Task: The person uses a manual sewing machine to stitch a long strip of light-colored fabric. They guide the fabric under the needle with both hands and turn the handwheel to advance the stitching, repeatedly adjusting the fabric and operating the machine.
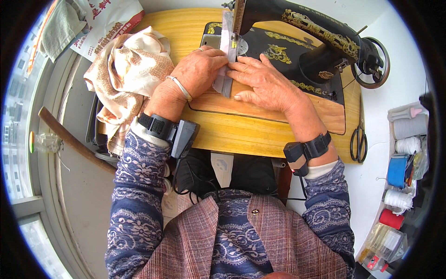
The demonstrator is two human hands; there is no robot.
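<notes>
A black sewing machine [313, 31] with gold ornament stands on a yellow wooden table. Beneath its needle area runs a narrow strip of pale, partly see-through fabric [224, 83], its near end lying over the wooden extension. My left hand [202, 69] rests on the strip's left edge, fingers together and bent; whether it pinches the fabric is hidden. From the right, my right hand [259, 76] lies palm down with spread fingers, its fingertips at the strip's right edge just in front of the presser foot.
Crumpled cream-and-brown patterned cloth [130, 66] lies left of my left hand, near a printed bag [108, 26]. Black-handled scissors [359, 139] lie at the table's right edge. Thread spools [409, 127] fill a tray at far right. A curved wooden stick [75, 139] leans at left.
</notes>
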